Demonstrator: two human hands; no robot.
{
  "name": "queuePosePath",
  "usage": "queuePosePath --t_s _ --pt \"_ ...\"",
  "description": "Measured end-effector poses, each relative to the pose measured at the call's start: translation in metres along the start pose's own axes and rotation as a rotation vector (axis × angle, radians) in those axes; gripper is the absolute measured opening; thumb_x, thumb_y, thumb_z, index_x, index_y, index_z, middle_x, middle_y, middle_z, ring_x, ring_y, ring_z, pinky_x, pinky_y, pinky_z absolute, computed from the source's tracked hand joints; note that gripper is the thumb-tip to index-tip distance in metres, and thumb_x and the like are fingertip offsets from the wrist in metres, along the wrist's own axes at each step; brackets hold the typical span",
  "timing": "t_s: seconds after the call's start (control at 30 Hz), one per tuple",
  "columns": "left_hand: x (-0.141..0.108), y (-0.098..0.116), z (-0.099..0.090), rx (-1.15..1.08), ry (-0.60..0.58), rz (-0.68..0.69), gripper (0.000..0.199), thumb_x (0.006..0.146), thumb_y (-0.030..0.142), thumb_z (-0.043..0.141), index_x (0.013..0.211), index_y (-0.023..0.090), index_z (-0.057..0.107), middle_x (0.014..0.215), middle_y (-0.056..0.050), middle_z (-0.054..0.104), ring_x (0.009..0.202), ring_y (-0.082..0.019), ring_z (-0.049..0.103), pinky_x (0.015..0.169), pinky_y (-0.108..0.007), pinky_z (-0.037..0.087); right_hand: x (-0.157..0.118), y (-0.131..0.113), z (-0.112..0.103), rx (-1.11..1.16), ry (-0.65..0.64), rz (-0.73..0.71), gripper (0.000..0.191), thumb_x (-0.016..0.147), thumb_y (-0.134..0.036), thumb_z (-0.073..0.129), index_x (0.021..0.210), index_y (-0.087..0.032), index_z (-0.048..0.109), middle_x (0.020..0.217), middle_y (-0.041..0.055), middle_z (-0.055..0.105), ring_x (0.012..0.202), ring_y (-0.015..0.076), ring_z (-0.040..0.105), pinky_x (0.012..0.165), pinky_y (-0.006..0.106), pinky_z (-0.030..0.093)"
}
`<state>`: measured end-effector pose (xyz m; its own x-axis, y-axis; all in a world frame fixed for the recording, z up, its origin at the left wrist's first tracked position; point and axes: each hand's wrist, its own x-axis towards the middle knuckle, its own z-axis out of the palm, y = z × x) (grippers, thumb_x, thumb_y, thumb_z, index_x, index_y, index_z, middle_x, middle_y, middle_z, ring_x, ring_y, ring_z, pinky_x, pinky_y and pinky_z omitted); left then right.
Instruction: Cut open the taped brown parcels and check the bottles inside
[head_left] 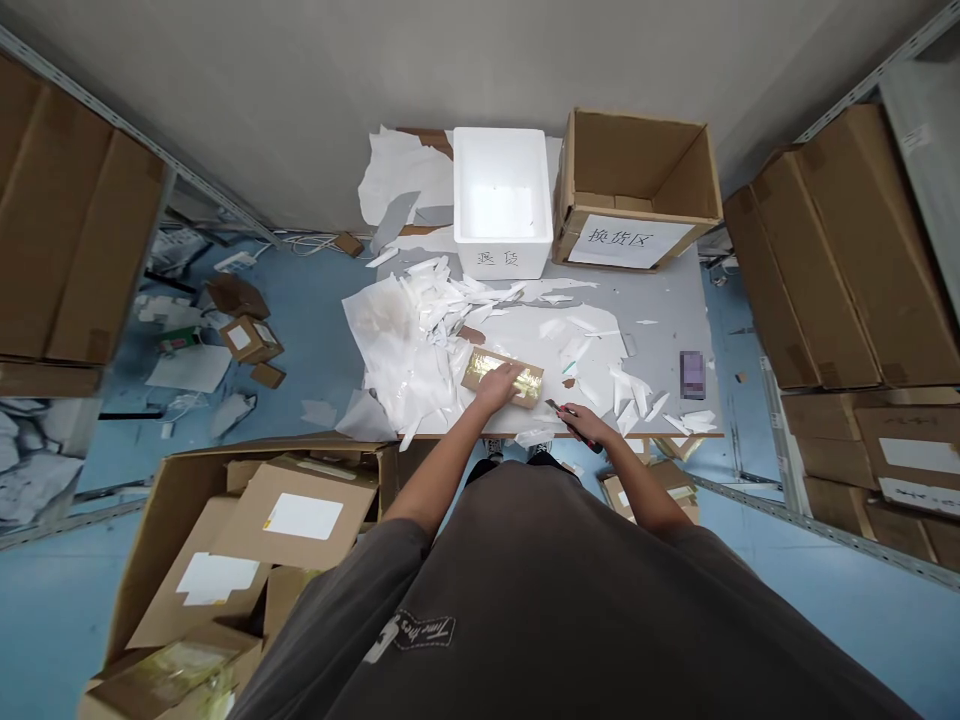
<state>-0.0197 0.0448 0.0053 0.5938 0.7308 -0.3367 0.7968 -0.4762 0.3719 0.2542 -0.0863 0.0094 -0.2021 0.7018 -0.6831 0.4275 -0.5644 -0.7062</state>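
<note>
A small cardboard box [531, 386], banded with shiny yellowish tape, lies at a slant near the front of the table. My left hand [497, 386] is on top of it, fingers gripping it across the tape. My right hand [588, 424] is closed round a red and black utility knife [554, 406]. The blade end points toward the box and is a short way apart from its right side. White paper scraps [435, 310] are heaped left of and behind the box. More peeled strips [634, 392] lie right of the knife.
A white foam box [502, 255] and an open carton with a paper sign [630, 243] stand at the table's back. A phone-like item [692, 375] lies at the right. A large carton of boxes [277, 450] stands at front left. Stacked cartons [832, 260] flank the right side.
</note>
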Motion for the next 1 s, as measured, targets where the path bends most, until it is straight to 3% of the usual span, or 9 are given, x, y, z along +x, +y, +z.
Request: queuePosePath --t_s 0.13,0.2,0.3,0.43,0.6,0.7,0.87,1.0 --pt "0.015 -0.018 -0.001 0.053 -0.035 0.013 0.099 0.085 0.050 0.089 0.170 0.030 0.044 0.181 -0.014 0.032 0.171 -0.042 0.016 0.136 -0.060 0.024 -0.007 0.002 0.002 -0.075 0.143 -0.029 0.043 0.102 -0.068 0.049 0.104 -0.027 0.060 0.071 -0.0029 0.064 0.063 0.0211 0.062 0.062 0.030 0.049" --pt "0.022 -0.024 0.000 0.037 -0.058 0.014 0.099 0.088 0.057 0.084 0.172 0.031 0.040 0.182 -0.012 0.029 0.172 -0.039 0.014 0.137 -0.058 0.020 -0.003 -0.003 0.009 -0.152 0.186 -0.081 0.042 0.108 -0.062 0.043 0.115 -0.027 0.066 0.089 0.0022 0.073 0.084 0.0245 0.070 0.075 0.032 0.054" --pt "0.026 -0.026 0.003 0.036 -0.031 0.014 0.086 0.096 0.059 0.074 0.172 0.032 0.042 0.180 -0.012 0.036 0.171 -0.037 0.019 0.137 -0.058 0.020 0.009 -0.010 0.021 -0.307 0.229 -0.178 0.040 0.111 -0.048 0.039 0.129 -0.027 0.069 0.116 0.0079 0.075 0.112 0.0280 0.068 0.093 0.035 0.052" --pt "0.026 -0.019 0.007 0.056 0.001 -0.015 0.080 0.099 0.055 0.070 0.170 0.027 0.046 0.174 -0.016 0.044 0.169 -0.039 0.023 0.135 -0.059 0.022 0.020 -0.017 0.029 -0.509 0.293 -0.142 0.039 0.109 -0.044 0.051 0.141 -0.027 0.066 0.115 0.0108 0.071 0.105 0.0294 0.067 0.087 0.033 0.049" --pt "0.025 -0.015 0.006 0.082 0.028 -0.016 0.071 0.100 0.046 0.069 0.165 0.021 0.051 0.165 -0.020 0.054 0.163 -0.041 0.034 0.135 -0.059 0.024 0.023 -0.020 0.032 -0.589 0.317 -0.122 0.036 0.109 -0.043 0.056 0.140 -0.028 0.066 0.116 0.0103 0.068 0.092 0.0265 0.065 0.078 0.030 0.045" --pt "0.023 -0.016 0.008 0.083 0.075 0.019 0.068 0.104 0.047 0.063 0.167 0.023 0.049 0.167 -0.018 0.052 0.165 -0.039 0.033 0.136 -0.057 0.020 0.021 -0.019 0.036 -0.592 0.349 -0.139 0.036 0.111 -0.043 0.053 0.141 -0.028 0.064 0.119 0.0104 0.068 0.095 0.0269 0.066 0.079 0.031 0.045" --pt "0.016 -0.012 0.020 0.075 0.120 0.004 0.080 0.100 0.054 0.069 0.170 0.023 0.045 0.171 -0.020 0.048 0.167 -0.041 0.028 0.136 -0.062 0.016 0.026 -0.024 0.042 -0.564 0.404 -0.132 0.037 0.113 -0.044 0.049 0.144 -0.028 0.061 0.129 0.0110 0.067 0.108 0.0290 0.066 0.086 0.033 0.048" --pt "0.012 -0.010 0.026 0.065 0.140 -0.009 0.077 0.102 0.054 0.066 0.169 0.024 0.045 0.172 -0.019 0.047 0.168 -0.040 0.029 0.137 -0.062 0.014 0.033 -0.033 0.040 -0.590 0.406 -0.104 0.036 0.113 -0.044 0.050 0.143 -0.028 0.062 0.127 0.0114 0.068 0.109 0.0300 0.065 0.087 0.034 0.048"
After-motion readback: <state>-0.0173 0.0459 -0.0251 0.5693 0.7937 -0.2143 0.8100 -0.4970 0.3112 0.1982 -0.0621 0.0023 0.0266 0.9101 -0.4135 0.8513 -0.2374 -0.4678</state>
